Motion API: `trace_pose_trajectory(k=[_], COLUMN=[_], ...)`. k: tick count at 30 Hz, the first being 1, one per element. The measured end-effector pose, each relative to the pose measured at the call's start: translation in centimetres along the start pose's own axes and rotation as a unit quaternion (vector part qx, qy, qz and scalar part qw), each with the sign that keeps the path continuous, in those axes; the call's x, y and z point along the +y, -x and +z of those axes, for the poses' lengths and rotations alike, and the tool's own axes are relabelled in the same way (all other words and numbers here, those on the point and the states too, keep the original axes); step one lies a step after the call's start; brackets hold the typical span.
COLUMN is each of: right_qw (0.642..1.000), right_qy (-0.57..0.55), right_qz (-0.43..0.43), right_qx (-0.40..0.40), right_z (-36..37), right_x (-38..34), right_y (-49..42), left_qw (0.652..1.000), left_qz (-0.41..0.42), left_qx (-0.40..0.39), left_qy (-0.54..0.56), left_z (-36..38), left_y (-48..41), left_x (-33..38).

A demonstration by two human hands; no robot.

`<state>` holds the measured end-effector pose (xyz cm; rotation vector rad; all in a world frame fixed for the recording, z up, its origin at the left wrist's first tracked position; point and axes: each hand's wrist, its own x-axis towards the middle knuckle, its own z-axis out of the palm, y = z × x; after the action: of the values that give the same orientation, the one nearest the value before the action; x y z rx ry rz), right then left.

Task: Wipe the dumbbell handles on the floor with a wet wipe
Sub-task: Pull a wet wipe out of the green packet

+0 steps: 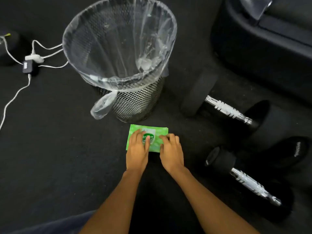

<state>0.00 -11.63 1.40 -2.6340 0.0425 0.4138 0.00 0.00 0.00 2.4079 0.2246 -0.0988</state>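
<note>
Hands: our left hand (137,149) lies flat, fingers straight, on the green plastic wet-wipe packet (152,146). Our right hand (171,150) has bent fingers on the packet's right edge, and we cannot tell whether they pinch anything.
Bin: we see a black wire-mesh wastebasket (140,105), lined with a clear plastic bag, upright on the dark floor (50,132).
Far dumbbell: black-headed, ribbed chrome handle (228,109), lying right of the wastebasket.
Near dumbbell: same build (253,186), right of the wastebasket, closer to us.
Packet: flat on the floor just in front of the wastebasket.
Cables: white cables (15,97) and a small dark adapter (27,66), left of the wastebasket.
</note>
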Motion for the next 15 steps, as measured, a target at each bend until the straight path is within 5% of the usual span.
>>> trace_pose_trajectory(k=[15], right_qw=[0.996], right_qy=[-0.083], right_qz=[0.039], right_qx=[0.020], right_z=[1.6], right_x=[-2.2], right_y=[-3.6], left_qw=[0.999], left_qz=[-0.024], left_qx=[0.012], left_qy=[0.042], left_z=[0.1], left_y=[-0.5], left_x=[-1.2])
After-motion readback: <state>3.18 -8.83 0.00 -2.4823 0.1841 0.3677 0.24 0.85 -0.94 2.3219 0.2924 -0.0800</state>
